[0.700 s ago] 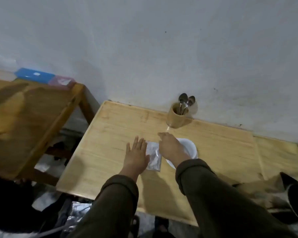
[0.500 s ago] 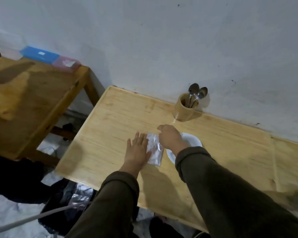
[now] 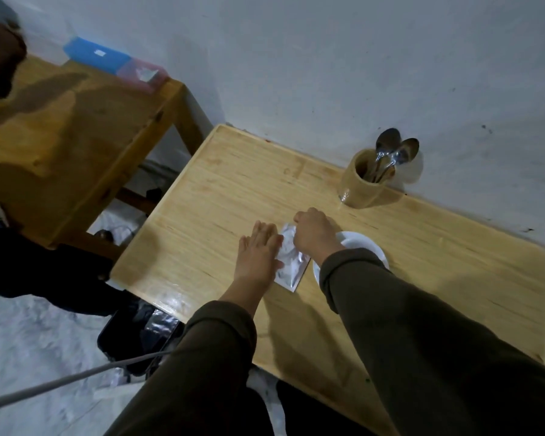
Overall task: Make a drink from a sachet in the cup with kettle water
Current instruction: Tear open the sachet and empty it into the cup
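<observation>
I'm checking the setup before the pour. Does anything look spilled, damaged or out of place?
Nothing looks spilled or damaged. The sachet lies flat on the table between the left hand and right hand. No kettle is in view.

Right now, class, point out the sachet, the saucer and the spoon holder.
sachet [image 3: 291,265], head view, on its silver face between the hands.
saucer [image 3: 364,245], head view, on its bare white rim.
spoon holder [image 3: 361,187], head view, on its outer wall.
</observation>
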`<action>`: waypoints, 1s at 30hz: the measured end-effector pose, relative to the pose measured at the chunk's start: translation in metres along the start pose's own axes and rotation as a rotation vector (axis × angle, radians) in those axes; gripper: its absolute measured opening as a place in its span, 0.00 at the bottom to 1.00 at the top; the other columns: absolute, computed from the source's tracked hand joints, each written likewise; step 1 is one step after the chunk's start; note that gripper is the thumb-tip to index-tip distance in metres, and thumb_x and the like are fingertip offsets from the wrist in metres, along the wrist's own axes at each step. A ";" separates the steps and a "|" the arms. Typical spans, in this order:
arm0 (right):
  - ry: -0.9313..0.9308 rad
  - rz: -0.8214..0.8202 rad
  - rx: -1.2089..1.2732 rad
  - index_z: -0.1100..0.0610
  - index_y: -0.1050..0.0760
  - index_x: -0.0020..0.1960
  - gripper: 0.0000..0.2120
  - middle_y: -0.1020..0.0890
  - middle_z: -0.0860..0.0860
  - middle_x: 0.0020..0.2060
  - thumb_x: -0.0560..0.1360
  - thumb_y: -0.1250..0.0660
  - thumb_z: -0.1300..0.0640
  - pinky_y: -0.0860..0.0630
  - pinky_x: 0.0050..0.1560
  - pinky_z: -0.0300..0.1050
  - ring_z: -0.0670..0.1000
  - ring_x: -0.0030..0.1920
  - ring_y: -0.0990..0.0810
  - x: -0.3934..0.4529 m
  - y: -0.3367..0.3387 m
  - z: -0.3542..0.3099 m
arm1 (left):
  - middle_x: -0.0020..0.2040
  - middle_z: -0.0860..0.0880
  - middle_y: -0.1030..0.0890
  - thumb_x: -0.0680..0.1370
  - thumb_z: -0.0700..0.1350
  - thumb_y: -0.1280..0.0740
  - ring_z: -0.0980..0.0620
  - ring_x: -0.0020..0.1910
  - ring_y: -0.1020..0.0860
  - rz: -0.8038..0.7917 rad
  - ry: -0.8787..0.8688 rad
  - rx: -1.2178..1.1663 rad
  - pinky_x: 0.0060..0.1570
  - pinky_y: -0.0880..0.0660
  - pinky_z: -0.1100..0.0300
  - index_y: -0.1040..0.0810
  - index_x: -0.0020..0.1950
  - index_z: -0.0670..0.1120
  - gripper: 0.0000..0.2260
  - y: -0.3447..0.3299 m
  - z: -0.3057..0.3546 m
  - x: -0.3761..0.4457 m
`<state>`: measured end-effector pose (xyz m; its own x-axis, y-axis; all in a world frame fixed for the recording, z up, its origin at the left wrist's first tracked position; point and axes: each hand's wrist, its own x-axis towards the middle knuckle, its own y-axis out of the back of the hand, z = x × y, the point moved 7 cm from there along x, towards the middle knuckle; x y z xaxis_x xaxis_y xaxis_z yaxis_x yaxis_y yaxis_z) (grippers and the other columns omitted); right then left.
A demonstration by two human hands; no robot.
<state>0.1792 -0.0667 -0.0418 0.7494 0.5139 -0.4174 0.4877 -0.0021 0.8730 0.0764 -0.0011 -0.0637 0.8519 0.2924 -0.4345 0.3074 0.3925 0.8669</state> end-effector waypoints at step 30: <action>-0.156 0.434 0.512 0.59 0.21 0.40 0.04 0.21 0.48 0.32 0.69 0.33 0.65 0.26 0.37 0.33 0.51 0.39 0.22 -0.090 0.173 -0.019 | 0.58 0.47 0.22 0.69 0.52 0.25 0.51 0.57 0.23 0.295 -0.513 -0.490 0.56 0.31 0.65 0.23 0.61 0.45 0.23 0.172 0.027 -0.005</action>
<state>0.1876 -0.0974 0.1519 0.9618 0.2451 -0.1222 0.2501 -0.6046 0.7562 0.1364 0.0410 0.0939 0.9963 0.0510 0.0690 -0.0841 0.7379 0.6697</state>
